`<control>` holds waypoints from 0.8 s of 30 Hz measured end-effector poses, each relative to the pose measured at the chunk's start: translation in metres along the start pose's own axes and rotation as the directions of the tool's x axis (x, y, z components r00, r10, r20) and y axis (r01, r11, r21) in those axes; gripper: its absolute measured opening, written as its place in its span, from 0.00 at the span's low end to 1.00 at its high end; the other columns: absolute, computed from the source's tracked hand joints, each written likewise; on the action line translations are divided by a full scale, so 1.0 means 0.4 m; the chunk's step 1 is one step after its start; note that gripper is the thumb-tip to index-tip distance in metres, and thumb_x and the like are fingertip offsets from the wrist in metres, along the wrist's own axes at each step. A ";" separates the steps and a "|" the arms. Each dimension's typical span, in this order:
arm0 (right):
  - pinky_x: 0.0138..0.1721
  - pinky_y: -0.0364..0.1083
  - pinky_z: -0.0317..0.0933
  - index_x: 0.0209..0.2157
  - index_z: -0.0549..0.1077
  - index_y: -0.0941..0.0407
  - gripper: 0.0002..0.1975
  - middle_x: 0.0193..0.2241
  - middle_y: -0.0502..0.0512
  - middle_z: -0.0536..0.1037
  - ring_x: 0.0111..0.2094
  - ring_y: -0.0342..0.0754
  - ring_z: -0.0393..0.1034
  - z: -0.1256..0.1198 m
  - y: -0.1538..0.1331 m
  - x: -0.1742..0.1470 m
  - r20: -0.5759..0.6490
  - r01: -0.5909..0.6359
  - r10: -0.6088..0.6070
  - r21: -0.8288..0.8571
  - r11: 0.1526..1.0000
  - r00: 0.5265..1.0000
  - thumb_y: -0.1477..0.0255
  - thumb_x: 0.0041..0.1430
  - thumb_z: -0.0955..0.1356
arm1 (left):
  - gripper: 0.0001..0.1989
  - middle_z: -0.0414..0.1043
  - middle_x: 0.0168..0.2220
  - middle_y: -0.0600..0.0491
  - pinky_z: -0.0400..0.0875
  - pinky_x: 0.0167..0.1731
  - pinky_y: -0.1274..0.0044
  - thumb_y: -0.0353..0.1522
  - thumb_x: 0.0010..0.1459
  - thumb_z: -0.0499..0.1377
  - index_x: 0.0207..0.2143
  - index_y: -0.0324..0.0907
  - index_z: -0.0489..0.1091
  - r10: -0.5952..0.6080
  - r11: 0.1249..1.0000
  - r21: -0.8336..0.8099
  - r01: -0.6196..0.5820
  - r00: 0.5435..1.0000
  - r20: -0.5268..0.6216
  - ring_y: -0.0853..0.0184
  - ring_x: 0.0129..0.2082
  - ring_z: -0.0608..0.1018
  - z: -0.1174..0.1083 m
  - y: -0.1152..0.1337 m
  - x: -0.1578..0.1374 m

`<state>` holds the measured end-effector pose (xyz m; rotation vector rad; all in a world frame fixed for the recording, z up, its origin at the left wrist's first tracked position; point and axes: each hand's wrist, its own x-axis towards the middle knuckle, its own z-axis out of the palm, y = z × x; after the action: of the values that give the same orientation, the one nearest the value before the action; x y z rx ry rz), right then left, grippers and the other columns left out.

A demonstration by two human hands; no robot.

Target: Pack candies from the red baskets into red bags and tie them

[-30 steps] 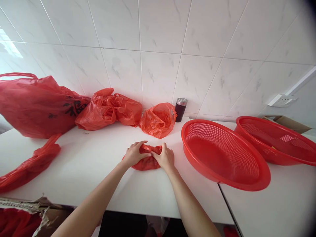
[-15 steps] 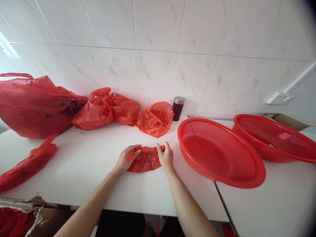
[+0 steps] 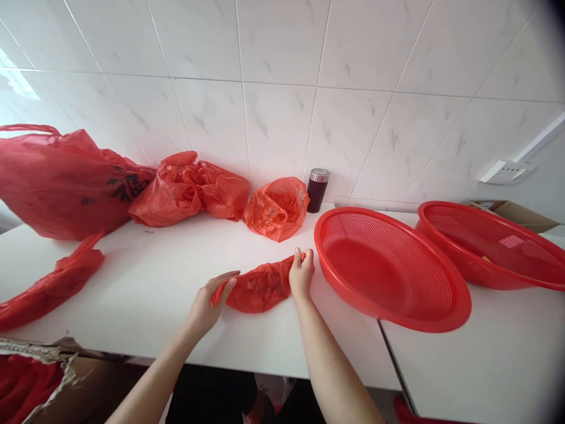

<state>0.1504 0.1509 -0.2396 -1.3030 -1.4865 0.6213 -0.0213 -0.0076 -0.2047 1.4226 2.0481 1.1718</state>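
A red plastic bag (image 3: pixel 259 290) is stretched sideways between my two hands, low over the white tabletop. At its right end my right hand (image 3: pixel 302 272) is closed in a fist, thumb on top, gripping the bag. The left end passes between the thumb and fingers of my left hand (image 3: pixel 212 303), and a bit of red film pokes out on the far side of the palm. Some dark patches show through the thin film; what they are I cannot make out.
Behind stand crumpled red bags (image 3: pixel 277 209), a large full red bag (image 3: pixel 66 182) and a dark tumbler (image 3: pixel 317 189). To the right are a red perforated basket (image 3: pixel 392 318) and another basket (image 3: pixel 498 274). A long red bundle (image 3: pixel 53 285) lies left, above a torn cardboard box (image 3: pixel 92 383).
My hands have moved farther apart, the left one toward the left and nearer me, the right slightly right. The bag between them is pulled longer and slants up to the right.
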 end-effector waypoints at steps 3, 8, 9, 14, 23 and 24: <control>0.27 0.42 0.54 0.30 0.49 0.52 0.15 0.25 0.50 0.65 0.24 0.45 0.60 0.000 -0.003 0.000 -0.006 0.001 -0.001 0.037 0.999 1.000 0.57 0.67 0.53 | 0.19 0.74 0.52 0.49 0.70 0.50 0.68 0.41 0.60 0.53 0.51 0.45 0.70 -0.206 0.955 -0.255 0.152 0.957 -0.204 0.58 0.52 0.74 -0.049 0.024 0.034; 0.26 0.42 0.53 0.31 0.51 0.52 0.16 0.24 0.48 0.64 0.23 0.45 0.60 0.003 -0.014 -0.018 0.044 0.042 -0.047 0.103 0.994 0.998 0.55 0.66 0.55 | 0.17 0.70 0.54 0.51 0.63 0.56 0.68 0.35 0.61 0.49 0.50 0.47 0.69 0.193 0.972 0.202 -0.123 0.906 -0.378 0.61 0.54 0.71 -0.033 0.127 0.074; 0.25 0.42 0.53 0.31 0.51 0.52 0.16 0.23 0.48 0.64 0.23 0.45 0.61 0.001 -0.015 -0.021 0.049 0.049 -0.054 0.115 0.992 0.997 0.54 0.66 0.55 | 0.16 0.70 0.54 0.50 0.63 0.55 0.68 0.35 0.61 0.50 0.49 0.47 0.70 0.243 0.938 0.304 -0.168 0.943 -0.228 0.60 0.54 0.70 -0.008 0.145 0.081; 0.27 0.43 0.57 0.38 0.54 0.53 0.14 0.27 0.53 0.69 0.25 0.46 0.65 -0.008 -0.016 -0.025 0.036 0.054 -0.062 0.177 0.983 0.997 0.57 0.67 0.53 | 0.06 0.79 0.32 0.53 0.69 0.35 0.73 0.35 0.53 0.59 0.32 0.47 0.76 0.141 0.883 0.421 -0.208 0.973 0.185 0.61 0.32 0.77 0.071 0.176 0.156; 0.29 0.43 0.61 0.52 0.56 0.55 0.19 0.37 0.57 0.71 0.29 0.45 0.68 -0.005 -0.006 -0.011 0.062 -0.013 -0.005 0.284 0.959 0.998 0.62 0.63 0.59 | 0.13 0.78 0.37 0.56 0.67 0.38 0.78 0.37 0.56 0.57 0.41 0.44 0.75 0.119 0.869 0.492 -0.053 0.987 -0.105 0.65 0.35 0.76 -0.209 0.122 0.236; 0.29 0.43 0.61 0.52 0.56 0.55 0.19 0.37 0.57 0.71 0.28 0.45 0.67 -0.003 -0.003 -0.011 0.065 -0.021 0.002 0.291 0.957 0.998 0.63 0.63 0.60 | 0.14 0.77 0.36 0.56 0.67 0.38 0.78 0.37 0.57 0.56 0.42 0.43 0.74 0.094 0.868 0.496 -0.004 0.983 -0.157 0.66 0.35 0.75 -0.247 0.103 0.233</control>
<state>0.1505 0.1463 -0.2395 -1.0719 -1.3788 0.8623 -0.1053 0.0411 -0.1012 1.6500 2.5856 0.8428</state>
